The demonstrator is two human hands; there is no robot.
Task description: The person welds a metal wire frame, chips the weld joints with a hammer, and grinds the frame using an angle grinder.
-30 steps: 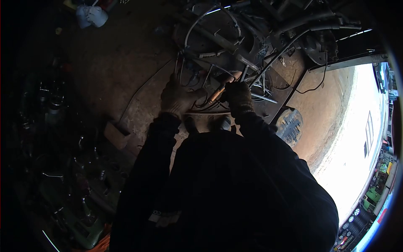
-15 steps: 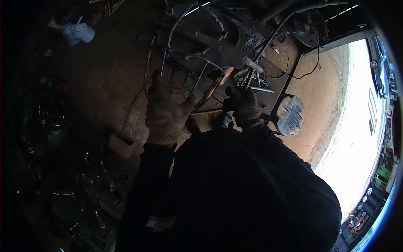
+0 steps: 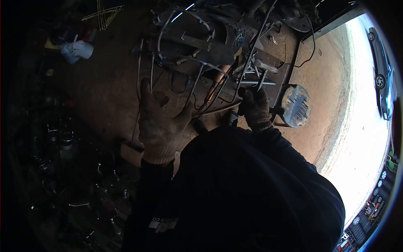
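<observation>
My left hand [image 3: 161,124], in a brownish work glove, has its thumb and fingers spread at the near legs of a bent metal rod frame [image 3: 159,40]. Its index finger points up beside one rod, and I see no grip around it. My right hand [image 3: 255,105], gloved too, is curled at the lower end of a flat metal piece [image 3: 262,79], right of the frame. Between the hands lies a copper-coloured tube or handle [image 3: 218,82], reaching toward the dark metal table [image 3: 256,59].
A round stool [image 3: 296,106] with a worn top stands right of my right hand. Dark tools and parts [image 3: 79,180] fill the lower left. A white container [image 3: 77,50] is at the upper left, a brick-like block [image 3: 131,154] below my left hand. Outside stands a car [image 3: 380,71].
My left hand has moved left and nearer, its fingers spreading. My right hand has shifted right, away from the copper-coloured piece. The rod frame appears further left as the view has turned.
</observation>
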